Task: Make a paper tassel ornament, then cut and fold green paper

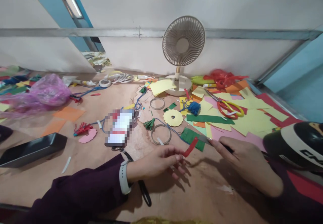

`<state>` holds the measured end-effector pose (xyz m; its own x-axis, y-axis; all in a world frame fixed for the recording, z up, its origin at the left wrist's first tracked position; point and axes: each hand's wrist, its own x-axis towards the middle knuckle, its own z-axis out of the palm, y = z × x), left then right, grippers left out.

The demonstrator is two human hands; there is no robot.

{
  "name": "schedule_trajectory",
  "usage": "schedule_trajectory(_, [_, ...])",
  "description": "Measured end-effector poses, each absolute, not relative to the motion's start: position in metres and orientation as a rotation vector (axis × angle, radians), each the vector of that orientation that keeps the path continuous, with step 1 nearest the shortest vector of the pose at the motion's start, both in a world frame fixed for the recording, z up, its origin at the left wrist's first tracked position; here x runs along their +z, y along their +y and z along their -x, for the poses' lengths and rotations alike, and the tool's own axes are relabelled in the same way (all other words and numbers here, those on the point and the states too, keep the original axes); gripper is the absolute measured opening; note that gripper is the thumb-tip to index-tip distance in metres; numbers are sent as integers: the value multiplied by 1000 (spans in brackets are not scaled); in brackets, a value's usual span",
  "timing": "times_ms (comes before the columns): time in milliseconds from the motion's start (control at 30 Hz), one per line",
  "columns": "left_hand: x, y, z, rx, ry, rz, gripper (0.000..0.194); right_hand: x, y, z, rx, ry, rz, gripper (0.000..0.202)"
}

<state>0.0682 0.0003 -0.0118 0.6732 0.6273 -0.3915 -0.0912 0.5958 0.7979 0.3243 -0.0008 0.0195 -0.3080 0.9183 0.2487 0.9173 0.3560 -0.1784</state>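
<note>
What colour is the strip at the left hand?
The strip is red, seen best in the head view.

Craft workspace: paper scraps (pixel 254 118), scissors (pixel 222 101)

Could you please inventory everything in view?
Fan: one, beige, back
Phone: one, pixelated, centre-left
Scissors: one, red, yellow, right
Boxy object: one, black, left
Bags: two, pink left, red right
Rings: several, pale, centre, back
Discs: two, yellow centre, pink left
Tassels: several, red left, green centre
Paper pieces: many, mixed, throughout
Rounded object: one, black, white, right
Strip: one, red, left hand
Tool: one, silver, right hand
Left hand: one, purple-sleeved, centre
Right hand: one, purple-sleeved, right
</note>
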Motion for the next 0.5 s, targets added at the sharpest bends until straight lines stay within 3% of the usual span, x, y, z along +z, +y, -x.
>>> schedule_trajectory(500, [-14, -1, -71, 486, 785, -801, 35, 16, 2, -322, 4, -2300, 1630, 54])
